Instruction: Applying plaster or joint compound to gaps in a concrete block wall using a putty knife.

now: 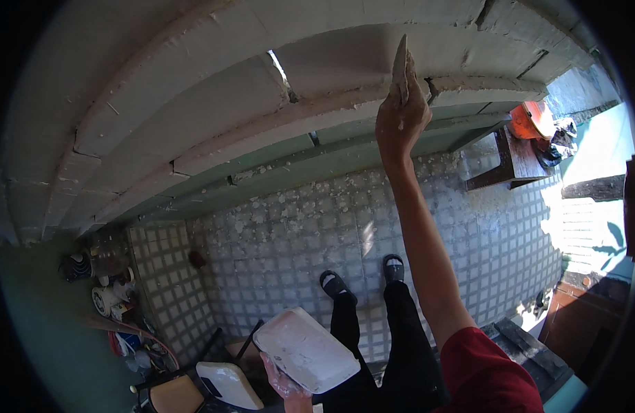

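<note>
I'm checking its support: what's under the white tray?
The left hand shows at the edge of the white tray, black trousers beyond. Whatever is directly beneath, including any fingers, is covered.

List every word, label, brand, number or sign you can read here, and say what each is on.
None: no text can be read anywhere in this picture.
Tray in the left hand: no lettering shows.
Tool in the right hand: no lettering shows.
Orange bucket: any print is too small and blurred to read.
White tub at the left: too small to read.
</note>
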Available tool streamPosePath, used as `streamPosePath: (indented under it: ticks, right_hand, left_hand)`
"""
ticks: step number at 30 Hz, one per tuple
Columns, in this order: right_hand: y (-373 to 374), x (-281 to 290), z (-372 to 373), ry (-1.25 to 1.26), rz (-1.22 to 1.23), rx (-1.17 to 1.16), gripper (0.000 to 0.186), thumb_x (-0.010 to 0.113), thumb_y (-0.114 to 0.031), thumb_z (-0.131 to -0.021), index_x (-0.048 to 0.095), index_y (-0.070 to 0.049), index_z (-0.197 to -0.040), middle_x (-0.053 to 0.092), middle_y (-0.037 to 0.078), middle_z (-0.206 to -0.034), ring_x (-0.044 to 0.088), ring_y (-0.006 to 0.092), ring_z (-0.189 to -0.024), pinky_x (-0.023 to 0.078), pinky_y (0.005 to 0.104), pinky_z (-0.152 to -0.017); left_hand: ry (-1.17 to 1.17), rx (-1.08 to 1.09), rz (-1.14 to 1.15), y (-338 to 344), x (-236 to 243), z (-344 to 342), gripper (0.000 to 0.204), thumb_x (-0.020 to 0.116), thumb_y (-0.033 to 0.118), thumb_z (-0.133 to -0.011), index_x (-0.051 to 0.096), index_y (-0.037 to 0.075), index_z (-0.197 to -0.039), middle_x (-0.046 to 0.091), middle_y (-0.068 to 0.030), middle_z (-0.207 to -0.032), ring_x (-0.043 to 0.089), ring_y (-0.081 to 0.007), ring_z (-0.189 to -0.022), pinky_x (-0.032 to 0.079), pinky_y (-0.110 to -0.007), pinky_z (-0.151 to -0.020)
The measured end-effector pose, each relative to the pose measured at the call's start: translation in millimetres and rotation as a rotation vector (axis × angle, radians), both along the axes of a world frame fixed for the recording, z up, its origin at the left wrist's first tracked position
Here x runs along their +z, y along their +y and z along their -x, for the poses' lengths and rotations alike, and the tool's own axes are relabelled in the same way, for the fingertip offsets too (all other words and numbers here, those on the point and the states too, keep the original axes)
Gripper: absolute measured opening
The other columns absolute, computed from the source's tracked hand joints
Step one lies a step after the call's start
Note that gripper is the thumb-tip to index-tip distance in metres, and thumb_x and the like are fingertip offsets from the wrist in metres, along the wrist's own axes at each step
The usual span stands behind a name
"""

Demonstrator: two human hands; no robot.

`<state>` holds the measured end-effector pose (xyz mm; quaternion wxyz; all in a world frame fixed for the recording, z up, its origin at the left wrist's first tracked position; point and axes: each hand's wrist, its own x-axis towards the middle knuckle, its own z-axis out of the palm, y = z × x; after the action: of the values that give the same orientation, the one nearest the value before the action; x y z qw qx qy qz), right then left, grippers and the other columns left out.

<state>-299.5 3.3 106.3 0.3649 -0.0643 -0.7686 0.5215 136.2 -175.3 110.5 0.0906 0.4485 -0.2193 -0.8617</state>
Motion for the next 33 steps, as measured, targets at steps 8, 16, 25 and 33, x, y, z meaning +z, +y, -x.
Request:
streamPosePath:
  ticks: [8,16,25,33]
  right_hand:
    - [-81,-30,-3,-0.024,-0.145,0.040,0.070,0.047,0.008,-0.065,0.052,-0.004,-0.134,0.066,0.025,-0.098,0.065,0.0328,-0.063,0.051,0.0415,-0.064]
    - [-71,-26,-29,-0.097,0.166,0.057,0.055,0.046,0.005,-0.079,0.053,-0.002,-0.133,0.065,0.027,-0.097,0.065,0.0327,-0.065,0.051,0.0333,-0.064]
    - [-141,-50,32,0.299,-0.068,-0.259,0.062,0.042,0.007,-0.069,0.045,0.013,-0.131,0.059,0.033,-0.096,0.061,0.0470,-0.087,0.047,0.0439,-0.078]
    - [-208,-42,7,0.377,0.094,-0.061,0.053,0.044,0.006,-0.072,0.049,0.012,-0.125,0.059,0.024,-0.082,0.057,0.0439,-0.073,0.047,0.0392,-0.067]
  left_hand:
    - [0.016,-0.064,0.101,-3,13,8,0.064,0.038,0.057,-0.096,0.035,0.018,-0.146,0.044,-0.0077,-0.144,0.050,-0.0344,-0.125,0.047,-0.053,-0.097]
    - [-0.106,-0.048,0.238,8,21,9,0.064,0.039,0.056,-0.095,0.036,0.017,-0.145,0.045,-0.0080,-0.144,0.050,-0.0328,-0.126,0.047,-0.052,-0.098]
    - [-0.235,-0.154,0.466,-40,10,-25,0.066,0.039,0.057,-0.095,0.032,0.016,-0.147,0.043,-0.0088,-0.145,0.046,-0.0330,-0.130,0.040,-0.052,-0.106]
    - [-0.377,-0.484,0.841,-70,-1,-61,0.067,0.039,0.058,-0.095,0.030,0.016,-0.148,0.042,-0.0092,-0.146,0.044,-0.0334,-0.131,0.036,-0.053,-0.109]
